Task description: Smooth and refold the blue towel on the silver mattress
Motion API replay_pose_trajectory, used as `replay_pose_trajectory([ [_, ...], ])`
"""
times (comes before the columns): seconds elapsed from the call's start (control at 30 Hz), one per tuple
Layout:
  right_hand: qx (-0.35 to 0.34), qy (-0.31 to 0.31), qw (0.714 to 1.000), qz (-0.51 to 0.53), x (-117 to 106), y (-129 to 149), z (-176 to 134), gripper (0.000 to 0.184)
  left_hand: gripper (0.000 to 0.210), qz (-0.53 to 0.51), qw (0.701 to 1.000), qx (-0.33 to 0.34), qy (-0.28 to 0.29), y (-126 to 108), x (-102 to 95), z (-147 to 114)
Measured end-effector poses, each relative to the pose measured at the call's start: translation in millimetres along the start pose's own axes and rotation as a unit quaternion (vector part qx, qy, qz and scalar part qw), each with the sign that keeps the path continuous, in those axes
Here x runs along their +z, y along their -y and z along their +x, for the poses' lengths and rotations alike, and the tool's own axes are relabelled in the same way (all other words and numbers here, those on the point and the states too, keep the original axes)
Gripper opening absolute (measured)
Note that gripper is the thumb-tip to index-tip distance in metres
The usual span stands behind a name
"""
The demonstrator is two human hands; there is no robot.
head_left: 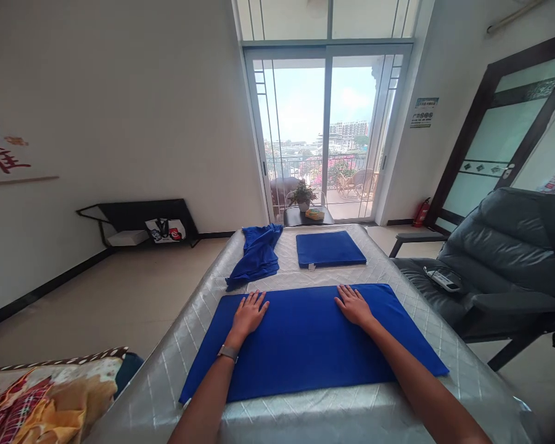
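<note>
A blue cloth lies spread in a wide, smooth rectangle at the near part of the covered table. My left hand rests flat on its far left part, fingers stretched forward. Toward the far right part of the same cloth, my right hand also lies flat with fingers spread. Beyond them, a neatly folded blue cloth with a small white tag sits at the right. A crumpled blue cloth lies loosely to its left.
A silvery quilted cover drapes the table. On the right stands a dark armchair holding a white device. Colourful fabrics lie at lower left. Behind the table, a small stand bears a potted plant.
</note>
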State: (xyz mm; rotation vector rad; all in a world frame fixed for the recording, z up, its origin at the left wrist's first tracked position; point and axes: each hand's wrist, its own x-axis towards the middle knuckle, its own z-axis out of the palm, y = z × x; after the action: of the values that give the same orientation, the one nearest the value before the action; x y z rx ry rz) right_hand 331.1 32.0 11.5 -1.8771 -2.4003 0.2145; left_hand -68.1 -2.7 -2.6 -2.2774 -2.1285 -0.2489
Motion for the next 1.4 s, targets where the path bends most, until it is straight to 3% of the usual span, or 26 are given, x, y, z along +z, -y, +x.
replay_pose_trajectory([
  [0.17,0.115,-0.011,0.992,-0.043,-6,-94,-14,0.065,0.061,0.016,0.995,-0.103,-0.007,74,-3.2,-17],
  [0.3,0.156,-0.024,0.987,-0.042,-9,-124,-22,0.069,0.064,0.013,0.992,-0.121,-0.019,89,-3.7,-22],
  [0.7,0.170,-0.053,0.983,-0.049,-7,-120,-23,0.069,0.063,0.027,0.991,-0.124,-0.034,80,-4.3,-23],
  [1.4,0.184,-0.045,0.981,-0.031,-11,-118,-23,0.070,0.062,0.021,0.990,-0.134,-0.041,79,-5.3,-23],
])
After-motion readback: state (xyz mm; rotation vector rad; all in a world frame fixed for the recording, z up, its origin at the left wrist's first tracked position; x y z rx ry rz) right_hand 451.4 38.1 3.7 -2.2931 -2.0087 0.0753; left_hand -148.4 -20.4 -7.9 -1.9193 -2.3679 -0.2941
